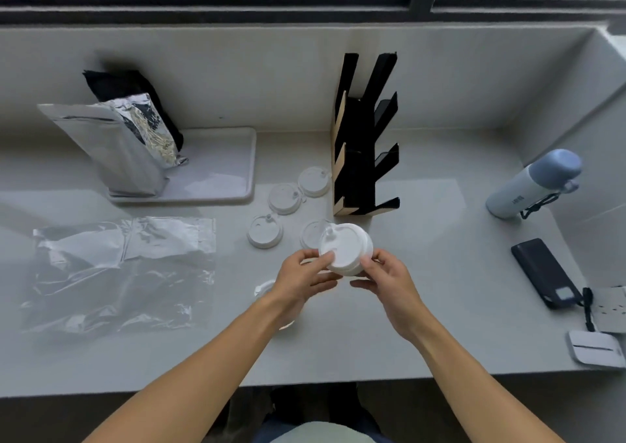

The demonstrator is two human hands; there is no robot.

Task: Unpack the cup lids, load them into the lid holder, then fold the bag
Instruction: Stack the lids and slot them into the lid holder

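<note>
Both hands, left [306, 278] and right [382, 278], pinch a stack of lids [347, 251] by its rim above the desk [423, 307], near the lid holder [364, 137]; light, thin plastic, probably slippery, best gripped at the edges

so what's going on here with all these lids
A person holds a small stack of white cup lids between the left hand and right hand, in front of the black lid holder. Several loose lids lie on the counter, and the clear plastic bag lies unfolded at left.
</note>
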